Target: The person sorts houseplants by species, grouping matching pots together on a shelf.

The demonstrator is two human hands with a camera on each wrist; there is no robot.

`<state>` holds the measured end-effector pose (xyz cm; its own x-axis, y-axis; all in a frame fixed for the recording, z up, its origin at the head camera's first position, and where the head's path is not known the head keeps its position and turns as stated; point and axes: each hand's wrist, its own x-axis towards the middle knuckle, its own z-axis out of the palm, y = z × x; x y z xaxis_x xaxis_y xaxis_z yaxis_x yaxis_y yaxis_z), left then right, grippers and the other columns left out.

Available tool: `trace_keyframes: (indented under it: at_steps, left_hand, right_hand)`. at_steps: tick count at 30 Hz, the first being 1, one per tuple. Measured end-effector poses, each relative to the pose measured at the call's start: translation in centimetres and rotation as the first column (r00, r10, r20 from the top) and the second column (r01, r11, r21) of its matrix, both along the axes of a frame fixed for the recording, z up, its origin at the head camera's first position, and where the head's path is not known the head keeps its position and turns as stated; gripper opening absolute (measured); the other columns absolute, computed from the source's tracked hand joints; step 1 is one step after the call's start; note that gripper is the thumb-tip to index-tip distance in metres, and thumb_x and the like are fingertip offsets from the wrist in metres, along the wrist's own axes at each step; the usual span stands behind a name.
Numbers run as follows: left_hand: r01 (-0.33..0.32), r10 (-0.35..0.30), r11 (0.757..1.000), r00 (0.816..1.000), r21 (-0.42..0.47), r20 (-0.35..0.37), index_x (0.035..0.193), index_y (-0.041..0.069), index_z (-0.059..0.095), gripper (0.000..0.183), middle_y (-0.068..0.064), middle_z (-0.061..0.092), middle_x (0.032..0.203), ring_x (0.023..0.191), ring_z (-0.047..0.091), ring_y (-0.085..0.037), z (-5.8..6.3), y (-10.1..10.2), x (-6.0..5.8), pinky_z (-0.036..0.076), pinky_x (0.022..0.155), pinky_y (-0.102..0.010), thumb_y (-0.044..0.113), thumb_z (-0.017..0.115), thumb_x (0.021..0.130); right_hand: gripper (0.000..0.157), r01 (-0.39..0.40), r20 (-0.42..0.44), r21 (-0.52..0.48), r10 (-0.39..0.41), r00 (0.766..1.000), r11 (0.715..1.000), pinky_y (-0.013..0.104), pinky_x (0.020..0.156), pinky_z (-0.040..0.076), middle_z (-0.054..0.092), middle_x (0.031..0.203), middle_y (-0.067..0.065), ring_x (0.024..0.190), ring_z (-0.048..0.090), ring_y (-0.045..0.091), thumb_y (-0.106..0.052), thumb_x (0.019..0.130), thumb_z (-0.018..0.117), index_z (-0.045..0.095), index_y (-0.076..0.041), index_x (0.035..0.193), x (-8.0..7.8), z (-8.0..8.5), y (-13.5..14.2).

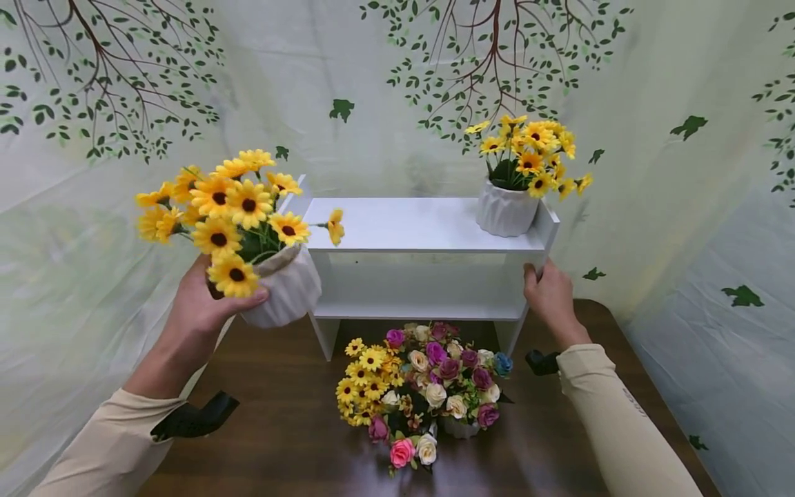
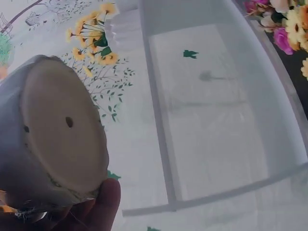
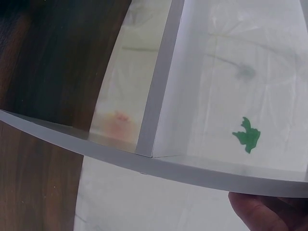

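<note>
My left hand grips a white pot of yellow daisy-like flowers, tilted, in front of the shelf's left end. In the left wrist view the underside of this pot faces the camera, with a small hole in its middle. A white two-tier shelf stands on the table. With its fingers, my right hand holds the edge of the shelf's right side panel. On the top board's right end sits another white pot with yellow flowers.
Before the shelf, yellow flowers and mixed purple, cream and pink roses stand bunched on the brown table; a white pot shows beneath them. Behind hangs a pale curtain printed with branches and leaves.
</note>
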<state>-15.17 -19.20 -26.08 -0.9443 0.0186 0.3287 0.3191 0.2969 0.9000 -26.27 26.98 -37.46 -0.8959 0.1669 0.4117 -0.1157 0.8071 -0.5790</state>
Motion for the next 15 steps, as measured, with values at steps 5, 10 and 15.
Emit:
trace_keyframes:
  at_steps: [5,10,15]
  left_hand:
    - [0.059,-0.057,0.991,0.998,0.122,-0.020,0.142,0.018,0.041,0.066,0.009,0.054,0.129,0.112,0.052,-0.005,1.3,1.3,-1.2,0.045,0.087,-0.009,0.005,0.070,0.084]
    - [0.016,-0.016,0.996,1.000,-0.084,0.005,0.151,0.021,0.030,0.074,0.003,0.047,0.142,0.119,0.049,-0.007,3.6,2.9,-2.8,0.045,0.095,-0.014,0.023,0.070,0.089]
    - [0.030,-0.028,0.984,1.000,-0.175,0.012,0.152,0.021,0.029,0.079,-0.007,0.045,0.147,0.125,0.048,-0.018,6.0,4.9,-4.5,0.045,0.105,-0.041,0.033,0.071,0.086]
  right_hand:
    - [0.030,-0.004,0.017,0.002,0.004,1.000,1.000,0.034,0.056,0.038,0.061,0.081,0.025,0.068,0.053,0.033,-0.019,0.102,0.044,0.056,0.008,0.108,-0.1,0.1,-0.2]
    - [0.031,-0.006,0.026,-0.009,0.006,1.000,1.000,0.032,0.055,0.036,0.060,0.080,0.024,0.067,0.053,0.033,-0.019,0.102,0.044,0.056,0.008,0.110,-0.1,0.0,-0.2]
    - [0.032,0.001,0.020,-0.010,-0.001,1.000,1.000,0.034,0.056,0.038,0.063,0.086,0.028,0.069,0.054,0.035,-0.019,0.102,0.044,0.056,0.009,0.114,0.0,0.0,0.1]
